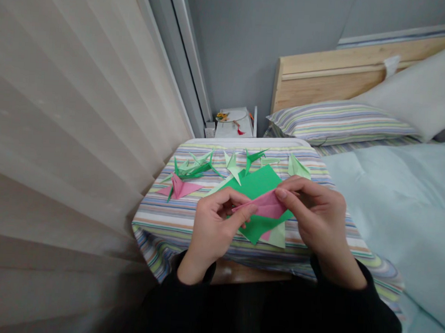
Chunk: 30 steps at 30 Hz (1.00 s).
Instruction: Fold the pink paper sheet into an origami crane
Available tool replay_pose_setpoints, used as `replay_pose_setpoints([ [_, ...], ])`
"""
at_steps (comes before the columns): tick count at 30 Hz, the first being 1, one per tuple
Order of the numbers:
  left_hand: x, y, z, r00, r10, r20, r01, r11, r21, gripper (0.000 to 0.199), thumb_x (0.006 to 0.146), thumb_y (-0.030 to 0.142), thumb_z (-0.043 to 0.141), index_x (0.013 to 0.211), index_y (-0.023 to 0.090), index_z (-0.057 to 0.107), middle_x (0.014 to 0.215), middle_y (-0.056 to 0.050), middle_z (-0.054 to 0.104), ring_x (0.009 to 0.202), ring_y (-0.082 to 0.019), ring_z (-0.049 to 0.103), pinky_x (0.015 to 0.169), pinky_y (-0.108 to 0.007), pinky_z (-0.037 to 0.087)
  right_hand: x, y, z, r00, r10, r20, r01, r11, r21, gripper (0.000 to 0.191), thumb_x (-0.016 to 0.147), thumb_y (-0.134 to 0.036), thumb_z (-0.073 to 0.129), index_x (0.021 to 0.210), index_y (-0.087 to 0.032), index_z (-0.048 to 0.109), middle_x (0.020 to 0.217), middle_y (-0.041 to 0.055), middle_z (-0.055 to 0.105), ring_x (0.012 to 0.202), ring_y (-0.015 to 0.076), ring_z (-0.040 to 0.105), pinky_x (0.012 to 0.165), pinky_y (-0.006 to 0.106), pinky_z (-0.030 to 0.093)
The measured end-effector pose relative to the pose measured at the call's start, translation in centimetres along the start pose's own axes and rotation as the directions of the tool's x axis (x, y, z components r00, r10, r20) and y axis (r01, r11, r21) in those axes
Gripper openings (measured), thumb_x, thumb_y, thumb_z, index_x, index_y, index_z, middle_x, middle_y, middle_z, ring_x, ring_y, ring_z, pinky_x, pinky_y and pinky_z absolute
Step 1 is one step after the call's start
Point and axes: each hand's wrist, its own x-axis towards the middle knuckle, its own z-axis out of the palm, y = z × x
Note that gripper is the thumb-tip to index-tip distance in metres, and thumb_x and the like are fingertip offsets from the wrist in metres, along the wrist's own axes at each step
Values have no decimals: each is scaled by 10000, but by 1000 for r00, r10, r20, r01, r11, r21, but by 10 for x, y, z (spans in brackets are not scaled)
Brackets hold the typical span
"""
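A folded piece of pink origami paper is stretched between my two hands above the table. My left hand pinches its narrow left end between thumb and fingers. At the wider right end, my right hand grips the upper corner with thumb and forefinger. Below it lies a dark green paper sheet, on top of pale green sheets with a bit of pink showing. To the left sit a pink paper crane and several green paper cranes.
The small table wears a striped cloth. More folded green pieces stand along its far side. A pale curtain hangs at the left. To the right is a bed with a light blue quilt and striped pillow.
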Motion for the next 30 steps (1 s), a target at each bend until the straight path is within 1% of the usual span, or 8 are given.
replay_pose_setpoints([
  [3, 2, -3, 3, 999, -49, -21, 48, 997, -69, 136, 782, 195, 869, 739, 172, 742, 558, 41, 661, 459, -80, 598, 449, -157, 507, 2, 5, 4, 995, 66, -75, -62, 997, 49, 128, 886, -247, 762, 761, -224, 747, 704, -22, 697, 643, 117, 606, 587, 243, 454],
  [7, 6, -14, 7, 987, 38, -158, -55, 993, -103, 87, 803, 149, 833, 876, 193, 816, 635, 29, 733, 518, -102, 694, 513, -174, 589, 8, 18, 7, 977, 179, -116, -171, 982, 75, 159, 838, -288, 772, 707, -204, 741, 642, -17, 670, 585, 110, 559, 553, 241, 426],
  [10, 10, -24, 8, 981, 70, -178, -90, 991, -104, 154, 811, 110, 803, 903, 222, 854, 690, 16, 772, 572, -123, 745, 576, -203, 640, 11, 27, 7, 961, 245, -128, -233, 967, 104, 188, 831, -325, 769, 703, -194, 728, 626, -19, 639, 572, 106, 516, 537, 244, 396],
  [15, 12, -34, 8, 968, 96, -230, -117, 990, -79, 135, 790, 128, 828, 873, 228, 864, 695, 4, 785, 570, -135, 746, 570, -225, 647, 10, 32, 7, 970, 235, -61, -229, 969, 90, 187, 843, -356, 780, 754, -193, 759, 671, -5, 679, 616, 124, 546, 584, 269, 408],
  [17, 12, -33, 8, 968, 87, -237, -106, 992, -66, 97, 784, 143, 838, 848, 213, 857, 695, -2, 788, 573, -136, 748, 574, -223, 643, 10, 33, 7, 971, 222, -93, -215, 974, 77, 184, 845, -351, 775, 748, -195, 766, 680, -2, 688, 626, 127, 550, 595, 273, 412],
  [22, 9, -25, 7, 991, -68, -118, 59, 996, -73, 58, 795, 196, 836, 819, 155, 803, 613, -3, 746, 538, -138, 729, 545, -217, 622, 11, 33, 4, 950, 245, -192, -235, 969, 76, 181, 814, -353, 796, 723, -198, 773, 643, -5, 672, 575, 122, 518, 540, 266, 383],
  [26, 6, -16, 5, 977, -209, 30, 211, 974, -84, 206, 756, 213, 870, 921, 142, 769, 595, 25, 699, 492, -119, 677, 448, -183, 547, 10, 23, 3, 973, 200, -112, -201, 980, 1, 169, 818, -350, 805, 739, -202, 783, 647, -2, 692, 570, 129, 548, 534, 267, 412],
  [30, 5, -14, 6, 974, -225, 11, 226, 971, -81, 213, 778, 312, 874, 794, 143, 745, 560, 12, 685, 478, -128, 665, 472, -212, 566, 8, 17, 12, 974, 189, -127, -173, 977, 125, 175, 735, -300, 878, 847, -220, 771, 744, -10, 747, 660, 149, 644, 630, 281, 504],
])
